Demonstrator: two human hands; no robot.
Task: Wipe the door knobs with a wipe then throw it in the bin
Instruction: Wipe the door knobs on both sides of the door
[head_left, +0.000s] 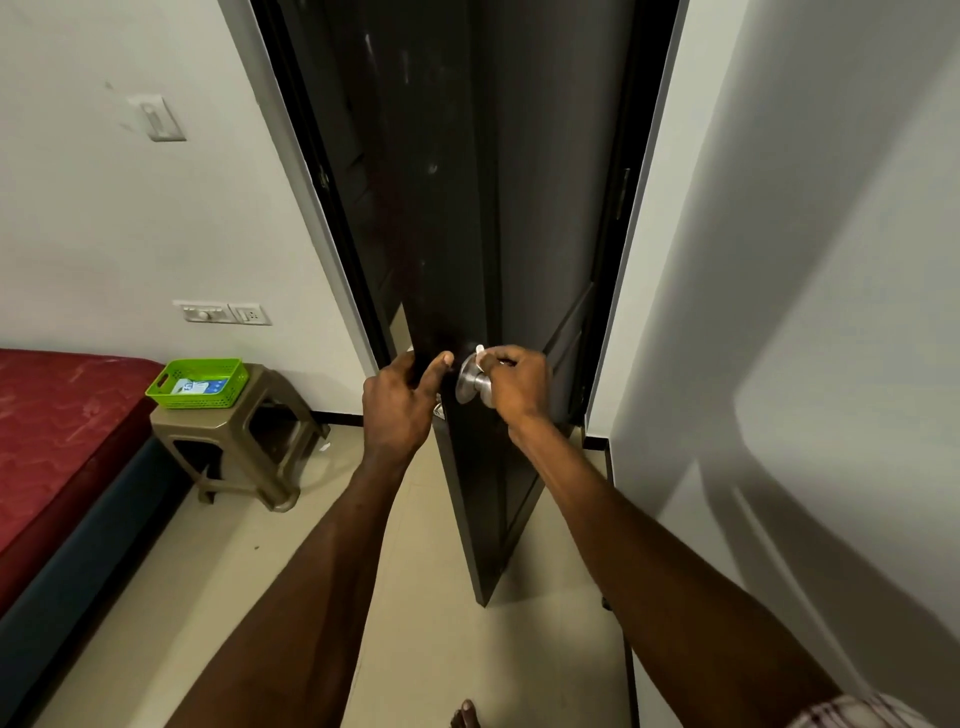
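Brushed steel is what you are working on: the round knob (474, 383) on the right face of the dark door (457, 218), which stands edge-on to you, ajar in its frame. Your right hand (519, 384) is curled over that knob, fingers pinching a small white wipe (481, 358) against its top; only a corner of the wipe shows past your knuckles. Your left hand (402, 400) grips the door's edge on the left side, thumb laid on the near face, fingers wrapped behind; whether they reach the other knob there cannot be told. To wipe well, I would keep the left hand bracing the door so it does not swing, and turn the wipe right round the ball and down its neck to the round plate. Far left, a green basket (197, 382) with a packet sits on a plastic stool (249, 447) beside the red bed (62, 410). No bin shows.
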